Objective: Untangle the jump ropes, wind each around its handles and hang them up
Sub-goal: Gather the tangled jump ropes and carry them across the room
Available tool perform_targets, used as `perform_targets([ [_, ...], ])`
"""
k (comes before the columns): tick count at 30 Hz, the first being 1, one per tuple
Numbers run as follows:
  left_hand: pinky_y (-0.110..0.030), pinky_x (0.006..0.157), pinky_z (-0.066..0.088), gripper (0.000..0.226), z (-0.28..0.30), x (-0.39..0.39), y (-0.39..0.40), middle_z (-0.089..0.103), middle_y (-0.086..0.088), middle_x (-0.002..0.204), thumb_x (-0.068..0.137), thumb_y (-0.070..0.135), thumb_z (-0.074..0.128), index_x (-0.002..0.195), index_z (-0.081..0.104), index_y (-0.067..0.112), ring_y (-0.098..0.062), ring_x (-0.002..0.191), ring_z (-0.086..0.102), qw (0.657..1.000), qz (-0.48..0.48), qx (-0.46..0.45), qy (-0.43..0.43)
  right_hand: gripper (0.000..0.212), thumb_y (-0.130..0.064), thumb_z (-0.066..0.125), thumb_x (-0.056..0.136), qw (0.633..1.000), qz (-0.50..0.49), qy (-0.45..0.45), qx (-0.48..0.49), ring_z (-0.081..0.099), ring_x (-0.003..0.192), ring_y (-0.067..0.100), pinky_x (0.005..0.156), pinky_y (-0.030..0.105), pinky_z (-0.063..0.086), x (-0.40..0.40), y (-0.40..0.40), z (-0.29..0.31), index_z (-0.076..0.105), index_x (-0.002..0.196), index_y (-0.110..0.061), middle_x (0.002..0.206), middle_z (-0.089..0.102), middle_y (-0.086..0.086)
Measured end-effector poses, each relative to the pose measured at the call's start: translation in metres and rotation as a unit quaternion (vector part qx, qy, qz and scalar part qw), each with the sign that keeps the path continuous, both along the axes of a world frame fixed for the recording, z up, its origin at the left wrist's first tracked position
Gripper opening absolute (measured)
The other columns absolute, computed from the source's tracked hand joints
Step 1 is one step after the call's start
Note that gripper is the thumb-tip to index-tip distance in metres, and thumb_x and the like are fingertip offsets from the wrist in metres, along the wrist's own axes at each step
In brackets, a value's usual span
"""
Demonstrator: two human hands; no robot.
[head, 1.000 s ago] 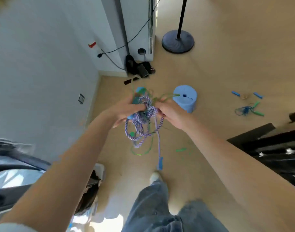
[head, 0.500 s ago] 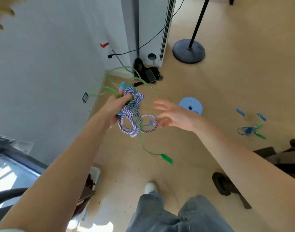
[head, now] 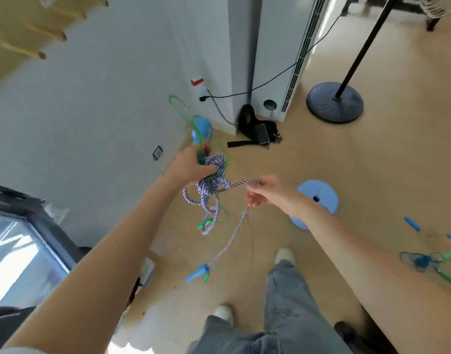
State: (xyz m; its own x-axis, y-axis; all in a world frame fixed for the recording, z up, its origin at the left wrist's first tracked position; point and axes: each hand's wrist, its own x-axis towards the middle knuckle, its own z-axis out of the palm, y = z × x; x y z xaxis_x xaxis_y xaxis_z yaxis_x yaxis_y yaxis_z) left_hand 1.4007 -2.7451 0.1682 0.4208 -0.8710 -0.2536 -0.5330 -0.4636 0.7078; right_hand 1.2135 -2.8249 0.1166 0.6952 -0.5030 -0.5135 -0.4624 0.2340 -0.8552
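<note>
Your left hand [head: 193, 164] clenches the knotted ropes [head: 211, 185] mid-air; your right hand [head: 265, 192], at its three o'clock, pinches one purple-white strand [head: 241, 183]. Pull hard and the knot may cinch, with the thin green rope [head: 179, 108] snagging inside.

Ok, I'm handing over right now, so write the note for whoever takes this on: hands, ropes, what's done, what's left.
Left hand grips the tangled bundle at its top, held up in the air.
Right hand pinches a strand of the purple-white rope and draws it sideways out of the knot.
That rope's free end hangs down to a blue handle; a thin green rope loops out above the bundle.
Another tangle lies on the floor at right, untouched.
Done: nothing freed yet.
Left: separate the ropes, wind each round its handles, hang them up.
</note>
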Motion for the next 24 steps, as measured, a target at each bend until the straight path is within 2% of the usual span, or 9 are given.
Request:
perform_targets([
  [2,-0.023,0.074,0.040,0.038,-0.014,-0.014,-0.008,0.050,-0.009,0.093,0.075,-0.002,0.064,0.108,0.049,0.010,-0.017,0.085,0.049,0.996,-0.052,0.050,0.053,0.010,0.002,0.051,0.090,0.995,0.014,-0.093,0.024,0.061,0.059,0.013,0.058,0.020,0.051,0.013,-0.030,0.017,0.058,0.082,0.000,0.076,0.061,0.012],
  [4,-0.016,0.071,0.047,0.052,-0.020,-0.031,-0.017,0.056,-0.004,0.095,0.076,-0.011,0.057,0.119,0.045,0.015,-0.007,0.081,0.057,0.971,-0.057,0.069,0.223,0.015,0.007,0.050,0.088,0.986,0.062,-0.149,0.036,0.061,0.064,0.013,0.065,0.020,0.052,0.026,-0.052,0.036,0.057,0.080,-0.004,0.077,0.061,0.010],
  [6,-0.019,0.075,0.051,0.047,-0.024,-0.046,-0.027,0.065,0.001,0.095,0.073,-0.007,0.056,0.114,0.050,0.016,-0.005,0.083,0.063,0.922,-0.029,0.047,0.383,0.021,0.010,0.049,0.087,0.973,0.103,-0.189,0.077,0.063,0.072,0.013,0.075,0.023,0.054,0.040,-0.068,0.053,0.057,0.078,-0.007,0.081,0.062,0.009],
  [9,-0.020,0.071,0.054,0.027,-0.023,-0.054,-0.054,0.072,0.006,0.081,0.081,-0.010,0.053,0.095,0.059,0.012,-0.007,0.075,0.067,0.880,0.135,-0.079,0.449,0.019,0.013,0.048,0.086,0.960,0.112,-0.230,0.113,0.064,0.074,0.015,0.080,0.024,0.055,0.067,-0.094,0.077,0.056,0.080,-0.004,0.085,0.062,0.012],
  [12,-0.016,0.058,0.051,0.025,-0.008,-0.034,-0.086,0.069,0.006,0.068,0.087,-0.007,0.048,0.082,0.061,0.014,-0.002,0.058,0.063,0.885,0.297,-0.147,0.328,0.022,0.016,0.043,0.086,0.952,0.017,-0.279,0.123,0.062,0.079,0.022,0.082,0.026,0.053,0.095,-0.125,0.096,0.056,0.081,-0.001,0.084,0.060,0.014],
  [15,-0.020,0.067,0.051,0.015,0.008,0.001,-0.113,0.063,0.001,0.077,0.079,0.003,0.062,0.088,0.061,0.015,-0.001,0.063,0.060,0.902,0.358,-0.179,0.159,0.029,0.021,0.035,0.086,0.937,-0.062,-0.303,0.162,0.060,0.078,0.023,0.080,0.025,0.053,0.113,-0.151,0.104,0.055,0.081,0.001,0.082,0.057,0.016],
  [18,-0.033,0.077,0.049,0.037,0.022,0.028,-0.135,0.062,-0.013,0.093,0.062,0.023,0.062,0.097,0.062,0.009,-0.018,0.080,0.056,0.925,0.345,-0.153,0.037,0.033,0.022,0.029,0.085,0.927,-0.104,-0.270,0.238,0.059,0.080,0.023,0.085,0.030,0.051,0.125,-0.170,0.102,0.054,0.083,0.001,0.084,0.056,0.017],
  [20,-0.037,0.077,0.048,0.037,0.019,0.043,-0.148,0.055,-0.024,0.098,0.064,0.020,0.063,0.095,0.059,0.000,-0.022,0.079,0.051,0.942,0.308,-0.127,-0.045,0.034,0.021,0.028,0.084,0.941,-0.112,-0.218,0.234,0.057,0.081,0.023,0.090,0.033,0.049,0.131,-0.184,0.093,0.056,0.086,0.002,0.087,0.057,0.015],
  [24,-0.035,0.071,0.045,0.026,-0.023,0.061,-0.163,0.039,-0.014,0.106,0.072,0.008,0.064,0.095,0.055,-0.003,-0.023,0.074,0.040,0.953,0.248,-0.055,-0.163,0.022,0.009,0.039,0.089,0.968,-0.112,-0.093,0.204,0.060,0.081,0.022,0.083,0.030,0.053,0.138,-0.207,0.052,0.059,0.093,0.001,0.090,0.060,0.012],
])
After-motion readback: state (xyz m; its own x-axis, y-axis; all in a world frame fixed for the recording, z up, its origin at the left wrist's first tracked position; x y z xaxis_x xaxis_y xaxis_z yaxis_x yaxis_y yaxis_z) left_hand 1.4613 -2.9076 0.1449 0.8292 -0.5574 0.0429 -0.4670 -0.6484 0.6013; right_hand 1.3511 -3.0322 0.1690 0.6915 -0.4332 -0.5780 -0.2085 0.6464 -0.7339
